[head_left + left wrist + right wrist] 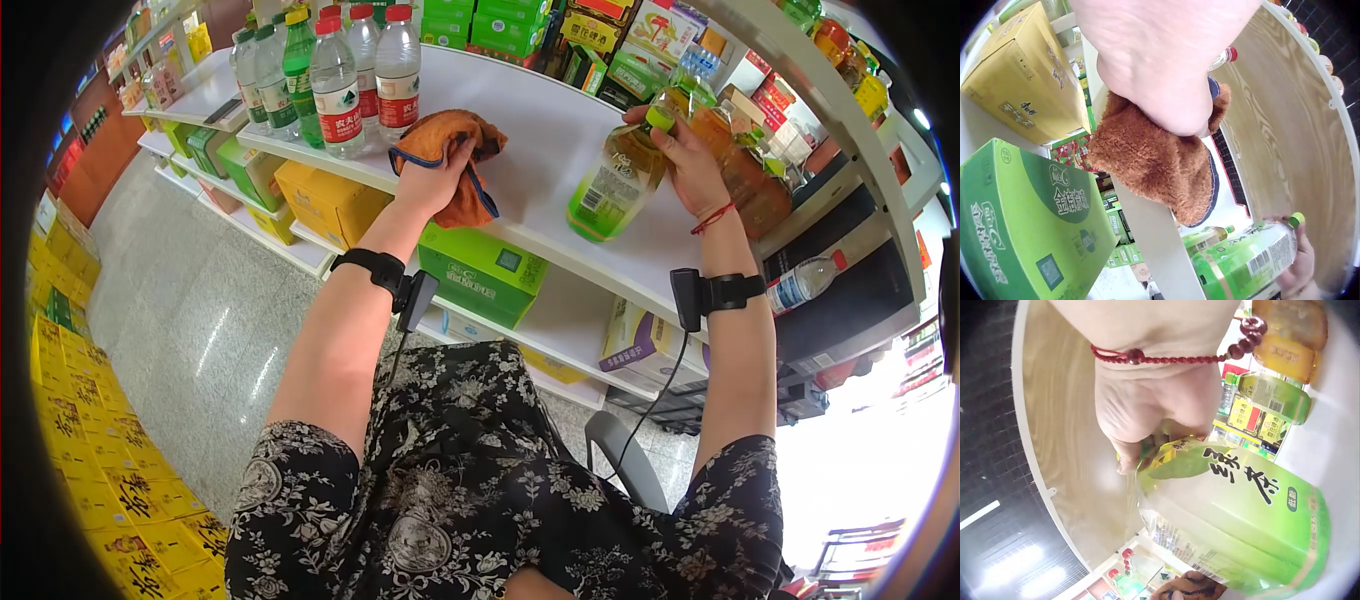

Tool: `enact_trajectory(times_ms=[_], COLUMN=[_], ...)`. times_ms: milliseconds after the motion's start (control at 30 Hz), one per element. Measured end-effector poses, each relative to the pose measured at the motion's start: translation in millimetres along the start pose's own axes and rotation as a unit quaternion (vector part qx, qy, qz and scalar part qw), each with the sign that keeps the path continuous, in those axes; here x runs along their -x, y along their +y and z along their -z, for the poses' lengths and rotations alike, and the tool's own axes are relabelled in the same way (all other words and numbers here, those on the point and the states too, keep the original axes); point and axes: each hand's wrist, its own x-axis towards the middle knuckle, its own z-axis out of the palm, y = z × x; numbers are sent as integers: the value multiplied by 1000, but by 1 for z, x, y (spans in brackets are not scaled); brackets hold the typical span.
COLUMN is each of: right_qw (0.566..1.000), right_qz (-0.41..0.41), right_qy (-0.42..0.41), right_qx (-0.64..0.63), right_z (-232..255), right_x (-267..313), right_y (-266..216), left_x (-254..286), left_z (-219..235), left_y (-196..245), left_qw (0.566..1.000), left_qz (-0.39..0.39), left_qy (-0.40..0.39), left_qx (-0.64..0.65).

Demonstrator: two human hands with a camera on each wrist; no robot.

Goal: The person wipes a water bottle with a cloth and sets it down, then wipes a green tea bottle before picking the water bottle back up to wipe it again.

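Note:
My left hand (432, 184) holds a bunched orange-brown fluffy cloth (483, 135) with dark blue edging, over the front edge of the white shelf (540, 130). In the left wrist view the cloth (1147, 156) hangs below the hand. My right hand (697, 165) grips a large green tea bottle (612, 190) around its neck, just under the green cap. The bottle leans to one side, its base low over the shelf. Seen from the right wrist, the label of the green tea bottle (1235, 506) faces the camera and the fingertips are partly hidden behind its neck.
Water bottles (335, 90) with red caps and a green bottle (300, 75) stand at the shelf's left. More tea bottles (750, 180) crowd the right end. On the shelf below sit a green carton (480, 270) and a yellow carton (325, 200). Yellow boxes (90, 430) line the floor at left.

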Motion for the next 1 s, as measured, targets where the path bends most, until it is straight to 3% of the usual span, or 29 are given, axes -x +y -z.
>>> enact_trajectory(times_ms=[100,167,267,400,467,567,667,1000], right_qw=[999,991,978,978,978,983,986,984], right_qz=[25,56,46,50,-5,-29,-46,-42], right_qy=[30,101,163,181,200,179,158,174], right_qx=[13,61,120,95,56,-29,-24,14], right_z=[-4,-10,-27,-38,-42,-49,-54,-52], right_x=[1,11,41,59,65,72,73,73], right_y=[8,21,38,79,94,98,86,91], left_x=[-2,-1,-2,-3,-3,-5,-6,-1], left_z=[-1,-1,-1,0,0,-1,0,8], left_y=[-4,-7,-5,-6,-7,-10,-10,13], left_qw=[1000,999,999,999,999,999,998,992], left_qz=[-17,-28,-39,-26,-19,-39,-45,67], left_qy=[11,10,14,-2,-10,-2,0,-76], left_qx=[-4,-20,-28,-29,-34,-12,-35,-71])
